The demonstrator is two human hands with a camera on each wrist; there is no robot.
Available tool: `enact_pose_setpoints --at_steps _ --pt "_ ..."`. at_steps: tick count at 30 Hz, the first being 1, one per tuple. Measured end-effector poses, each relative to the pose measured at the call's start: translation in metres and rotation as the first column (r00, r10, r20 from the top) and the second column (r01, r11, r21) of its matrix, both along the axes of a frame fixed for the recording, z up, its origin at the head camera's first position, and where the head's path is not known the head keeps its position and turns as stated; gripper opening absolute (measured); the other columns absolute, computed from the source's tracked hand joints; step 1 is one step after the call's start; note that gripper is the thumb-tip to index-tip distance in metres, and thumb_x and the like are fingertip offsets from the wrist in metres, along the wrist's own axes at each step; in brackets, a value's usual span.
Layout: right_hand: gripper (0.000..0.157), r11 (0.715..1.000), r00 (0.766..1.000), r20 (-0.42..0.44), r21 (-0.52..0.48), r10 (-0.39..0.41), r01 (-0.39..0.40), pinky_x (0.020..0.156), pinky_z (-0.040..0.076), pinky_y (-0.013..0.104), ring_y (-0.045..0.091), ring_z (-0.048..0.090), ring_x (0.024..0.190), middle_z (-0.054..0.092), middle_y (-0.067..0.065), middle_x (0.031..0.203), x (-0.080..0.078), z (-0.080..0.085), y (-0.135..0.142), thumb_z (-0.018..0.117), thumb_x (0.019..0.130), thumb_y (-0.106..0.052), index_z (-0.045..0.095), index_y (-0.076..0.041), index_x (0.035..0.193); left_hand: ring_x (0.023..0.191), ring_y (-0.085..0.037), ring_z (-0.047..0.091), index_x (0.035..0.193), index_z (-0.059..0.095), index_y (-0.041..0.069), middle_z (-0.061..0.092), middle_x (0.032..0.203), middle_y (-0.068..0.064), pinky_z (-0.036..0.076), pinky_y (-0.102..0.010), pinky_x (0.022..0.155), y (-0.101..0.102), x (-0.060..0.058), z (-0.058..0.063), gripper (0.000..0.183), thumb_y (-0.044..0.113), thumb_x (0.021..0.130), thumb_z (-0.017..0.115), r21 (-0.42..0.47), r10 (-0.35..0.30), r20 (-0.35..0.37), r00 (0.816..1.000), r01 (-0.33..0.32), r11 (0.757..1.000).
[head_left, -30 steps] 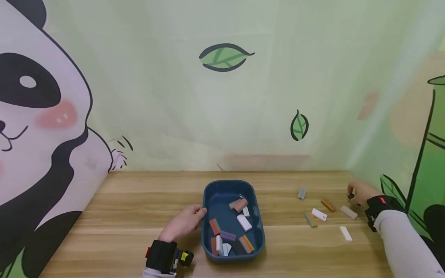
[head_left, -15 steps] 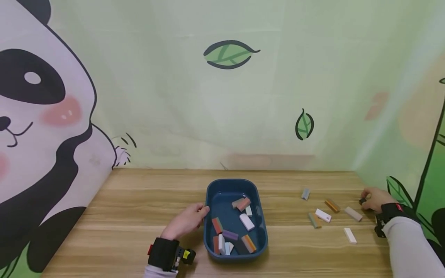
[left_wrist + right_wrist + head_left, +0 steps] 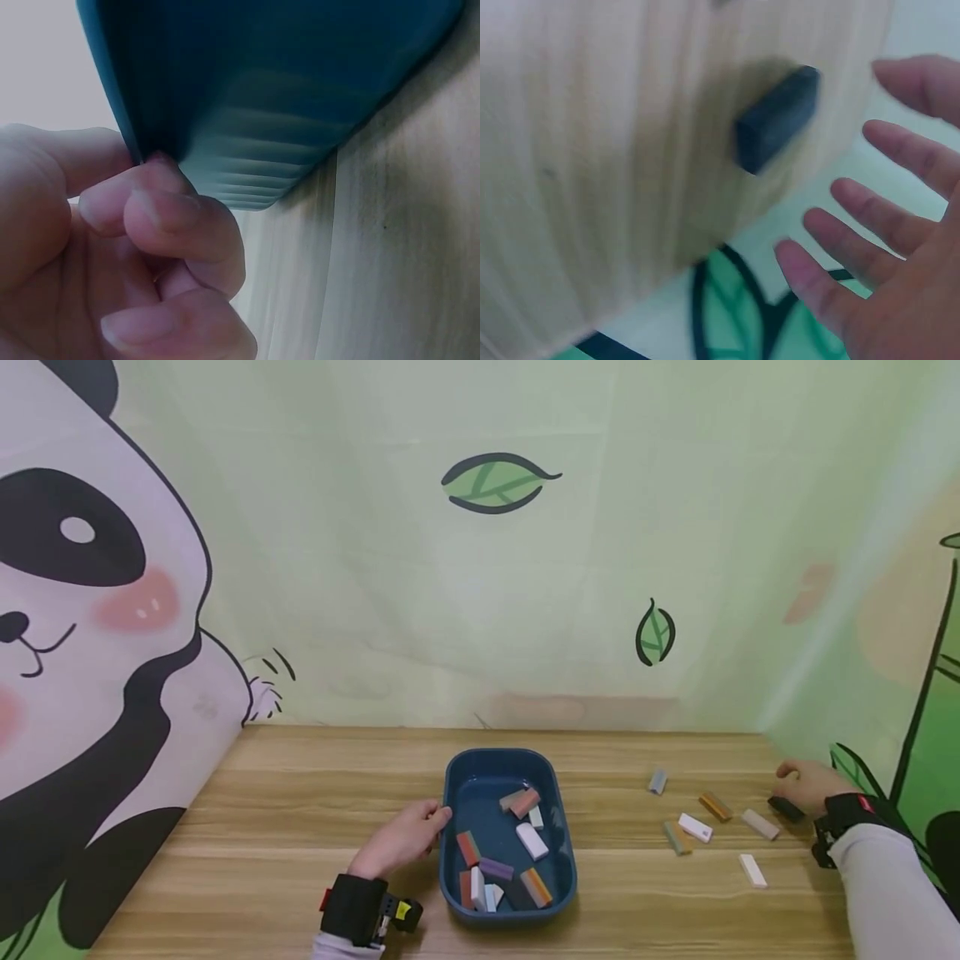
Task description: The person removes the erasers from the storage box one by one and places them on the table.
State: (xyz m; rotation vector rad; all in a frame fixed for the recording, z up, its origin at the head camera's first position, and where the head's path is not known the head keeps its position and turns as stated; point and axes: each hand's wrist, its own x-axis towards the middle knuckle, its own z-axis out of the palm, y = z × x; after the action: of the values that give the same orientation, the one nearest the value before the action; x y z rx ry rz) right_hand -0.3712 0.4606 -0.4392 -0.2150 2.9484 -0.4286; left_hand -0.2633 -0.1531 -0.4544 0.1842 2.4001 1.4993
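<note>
A deep blue plastic tray [image 3: 480, 774] stands mid-table. My left hand [image 3: 397, 842] pinches its left rim between thumb and curled fingers; in the left wrist view, the tray's ribbed outer wall [image 3: 262, 169] shows beside those fingers. Inside lie several small rectangular blocks, including a white block [image 3: 532, 841], a purple block [image 3: 496, 868] and an orange-striped block [image 3: 536, 887]. At the far right a dark block [image 3: 786, 810] lies on the table. My right hand [image 3: 813, 787] is over it in the head view; the right wrist view shows its fingers spread and apart from the block.
Between tray and right hand lie more loose blocks: a grey-blue block [image 3: 657, 782], an orange-brown block [image 3: 716, 807], a green-and-tan block [image 3: 677, 838], a pinkish block [image 3: 761, 824] and two white ones. A panda-print cloth [image 3: 360, 568] hangs behind the wooden table [image 3: 300, 810].
My right hand has moved a little right and let go of the dark block, which now shows on the table beneath it. My left hand stays on the tray rim.
</note>
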Motion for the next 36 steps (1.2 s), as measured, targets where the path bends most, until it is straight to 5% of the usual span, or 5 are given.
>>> enact_pose_setpoints --at_steps 7,17,25,32,36 --pt "0.053 0.994 0.992 -0.064 -0.003 0.105 -0.105 0.081 0.044 0.061 0.061 0.047 0.108 0.045 0.046 0.122 -0.002 0.037 -0.033 0.057 0.097 -0.027 0.048 0.017 0.124 0.054 -0.017 0.040 0.092 0.056 0.000 0.043 0.065 -0.001 0.029 -0.030 0.053 0.002 -0.001 -0.002 0.033 0.025 0.107 0.040 -0.007 -0.006 -0.009 1.000 0.006 1.000" --pt "0.034 0.957 0.945 -0.154 0.030 0.288 -0.287 0.091 0.041 0.059 0.048 0.051 0.113 0.056 0.031 0.121 -0.009 0.068 -0.133 0.062 0.094 -0.018 0.059 0.004 0.119 0.055 -0.017 0.041 0.094 0.057 -0.001 0.044 0.066 -0.001 0.031 -0.030 0.054 0.001 -0.002 -0.004 0.033 0.024 0.107 0.040 -0.003 0.001 0.000 1.000 -0.001 1.000" --pt "0.032 0.868 0.840 -0.220 0.092 0.496 -0.489 0.093 0.045 0.052 0.036 0.055 0.114 0.057 0.019 0.125 0.012 0.080 -0.230 0.063 0.094 -0.017 0.062 -0.003 0.123 0.053 -0.015 0.039 0.090 0.055 0.000 0.042 0.065 0.000 0.030 -0.028 0.052 0.001 -0.002 -0.002 0.034 0.025 0.107 0.040 0.009 -0.011 -0.016 1.000 0.011 1.000" --pt "0.032 0.720 0.703 -0.155 0.162 0.694 -0.675 0.094 0.047 0.045 0.028 0.055 0.109 0.057 0.012 0.122 0.035 0.069 -0.301 0.067 0.092 -0.018 0.063 -0.008 0.123 0.052 -0.016 0.039 0.091 0.055 -0.001 0.043 0.064 0.000 0.030 -0.029 0.052 -0.001 -0.002 -0.002 0.034 0.025 0.107 0.040 -0.005 -0.013 -0.027 1.000 0.013 1.000" --pt "0.030 0.682 0.669 -0.134 0.174 0.731 -0.711 0.091 0.048 0.040 0.024 0.057 0.103 0.059 0.010 0.117 0.038 0.058 -0.323 0.069 0.091 -0.015 0.065 -0.008 0.120 0.052 -0.015 0.039 0.090 0.055 0.000 0.042 0.064 0.000 0.029 -0.029 0.051 0.001 -0.001 -0.001 0.033 0.024 0.107 0.041 0.005 -0.015 -0.034 0.999 0.015 1.000"
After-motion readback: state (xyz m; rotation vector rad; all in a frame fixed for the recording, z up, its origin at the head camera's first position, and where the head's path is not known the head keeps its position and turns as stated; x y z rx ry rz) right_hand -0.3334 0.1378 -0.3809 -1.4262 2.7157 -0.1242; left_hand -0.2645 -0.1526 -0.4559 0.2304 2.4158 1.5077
